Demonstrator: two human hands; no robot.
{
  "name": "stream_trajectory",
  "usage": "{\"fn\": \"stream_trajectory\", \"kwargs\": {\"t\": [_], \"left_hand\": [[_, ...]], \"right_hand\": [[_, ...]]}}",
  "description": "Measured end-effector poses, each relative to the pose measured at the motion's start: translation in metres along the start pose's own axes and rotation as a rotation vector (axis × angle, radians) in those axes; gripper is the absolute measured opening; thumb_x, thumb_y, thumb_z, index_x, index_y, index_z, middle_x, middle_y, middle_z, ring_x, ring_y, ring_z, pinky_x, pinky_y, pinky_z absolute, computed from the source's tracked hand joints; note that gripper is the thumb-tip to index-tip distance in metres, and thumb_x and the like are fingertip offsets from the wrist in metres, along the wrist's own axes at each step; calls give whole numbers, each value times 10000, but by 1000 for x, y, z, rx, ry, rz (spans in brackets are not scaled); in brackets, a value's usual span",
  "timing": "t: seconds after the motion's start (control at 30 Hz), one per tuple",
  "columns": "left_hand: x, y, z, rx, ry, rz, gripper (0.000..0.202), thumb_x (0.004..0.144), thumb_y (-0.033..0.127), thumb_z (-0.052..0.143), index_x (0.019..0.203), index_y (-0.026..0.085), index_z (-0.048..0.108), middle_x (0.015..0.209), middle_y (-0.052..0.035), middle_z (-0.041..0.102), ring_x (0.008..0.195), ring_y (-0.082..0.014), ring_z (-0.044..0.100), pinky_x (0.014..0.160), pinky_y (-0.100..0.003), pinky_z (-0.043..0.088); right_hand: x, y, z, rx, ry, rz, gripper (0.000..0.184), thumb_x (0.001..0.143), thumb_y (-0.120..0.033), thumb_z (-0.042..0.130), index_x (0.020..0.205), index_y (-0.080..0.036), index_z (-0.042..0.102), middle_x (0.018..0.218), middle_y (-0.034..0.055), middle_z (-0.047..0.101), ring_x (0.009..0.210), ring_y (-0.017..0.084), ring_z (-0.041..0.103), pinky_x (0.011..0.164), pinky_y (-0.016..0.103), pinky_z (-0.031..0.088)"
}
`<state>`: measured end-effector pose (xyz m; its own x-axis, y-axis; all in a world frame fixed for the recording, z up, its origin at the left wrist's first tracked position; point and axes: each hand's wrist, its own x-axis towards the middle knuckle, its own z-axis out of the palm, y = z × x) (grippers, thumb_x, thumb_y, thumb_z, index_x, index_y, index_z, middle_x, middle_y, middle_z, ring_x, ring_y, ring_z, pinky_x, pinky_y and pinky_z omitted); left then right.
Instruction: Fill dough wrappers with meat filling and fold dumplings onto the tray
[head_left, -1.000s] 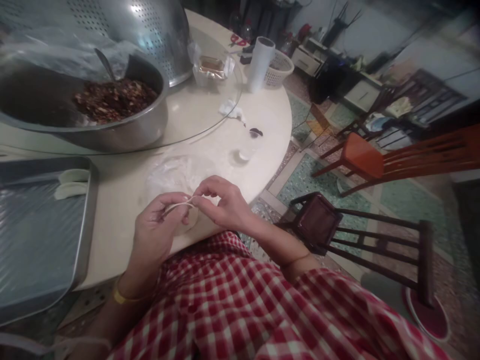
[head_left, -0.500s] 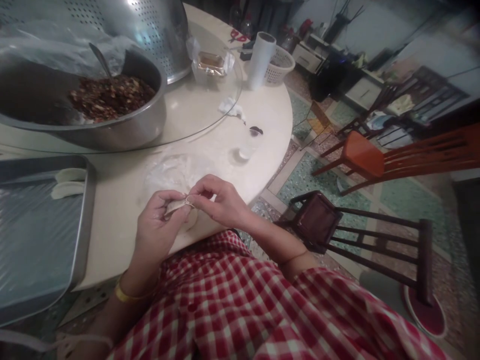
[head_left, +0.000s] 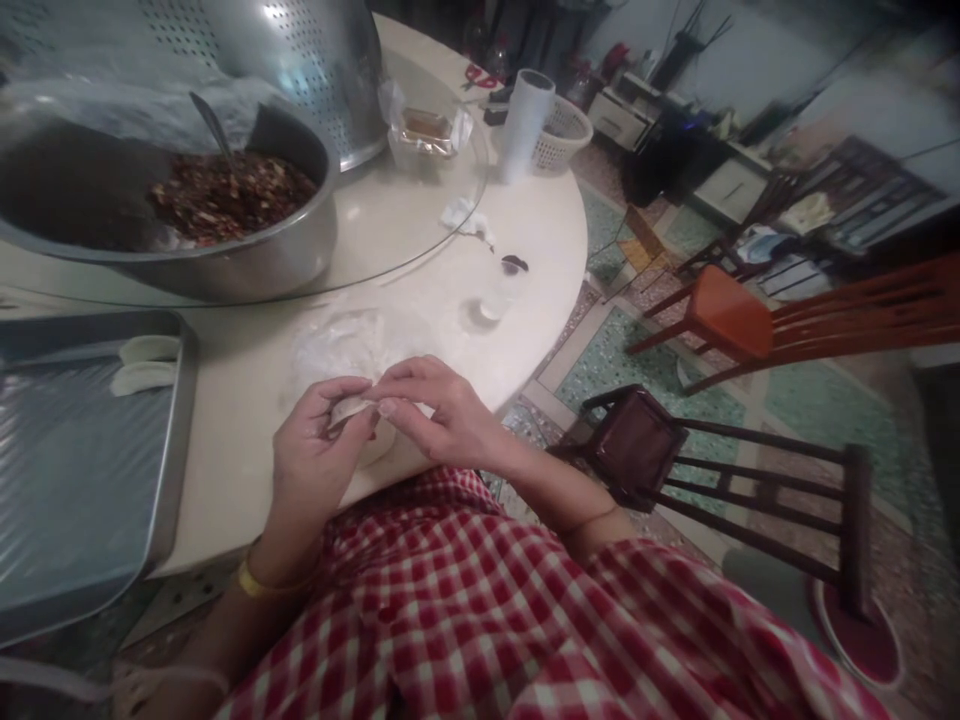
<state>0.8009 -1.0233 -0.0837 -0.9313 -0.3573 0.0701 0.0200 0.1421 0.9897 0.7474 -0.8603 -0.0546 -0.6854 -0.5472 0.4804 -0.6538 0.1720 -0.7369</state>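
While we sit at the bench (head_left: 247,480) edge, our left hand (head_left: 311,465) and right hand (head_left: 439,420) meet over a pale dumpling (head_left: 351,410), fingers (head_left: 390,405) pinched shut on its rim, probably to seal it. Beyond, two finished dumplings (head_left: 146,365) lie in a metal tray (head_left: 90,470); farther off stands a filling bowl (head_left: 225,195).

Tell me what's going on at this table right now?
A person in a red checked shirt is pinching a dumpling shut, with the left hand cupping it and the right hand pressing its edge. Two finished dumplings lie on the metal tray to the left. Behind it sits a steel bowl of dark filling with a spoon in it.
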Motion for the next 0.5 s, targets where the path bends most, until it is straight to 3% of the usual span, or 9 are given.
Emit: {"fn": "stream_trajectory", "kwargs": {"t": [0.13, 0.27, 0.4, 0.5], "left_hand": [[-1, 4, -2, 32, 9, 23, 230, 800, 356, 757, 1008, 258, 774, 905, 14, 731, 660, -104, 615, 629, -220, 540], [-2, 6, -4, 29, -12, 81, 83, 827, 282, 736, 888, 274, 791, 899, 25, 717, 640, -85, 586, 633, -210, 507], [-2, 4, -2, -30, -22, 121, 47, 842, 268, 740, 847, 276, 786, 939, 25, 708, 674, -84, 591, 647, -213, 486], [-2, 4, 0, -43, -31, 71, 49, 845, 298, 743, 858, 270, 780, 889, 31, 698, 653, -79, 582, 650, -214, 473]], "right_hand": [[-8, -2, 0, -134, 125, -149, 348, 1048, -332, 459, 1147, -151, 739, 1163, 119, 709, 1088, 167, 635, 982, 346, 544], [-13, 3, -7, -103, 303, -87, 275, 1026, -299, 520, 1132, -157, 730, 1043, 98, 732, 997, 157, 662, 906, 316, 566], [-17, 9, -11, -26, 226, 2, 201, 978, -285, 605, 996, -152, 756, 931, 80, 741, 907, 154, 671, 847, 299, 563], [-17, 8, -11, 0, 169, 37, 207, 950, -304, 645, 980, -132, 757, 901, 83, 734, 884, 156, 660, 836, 297, 549]]}}
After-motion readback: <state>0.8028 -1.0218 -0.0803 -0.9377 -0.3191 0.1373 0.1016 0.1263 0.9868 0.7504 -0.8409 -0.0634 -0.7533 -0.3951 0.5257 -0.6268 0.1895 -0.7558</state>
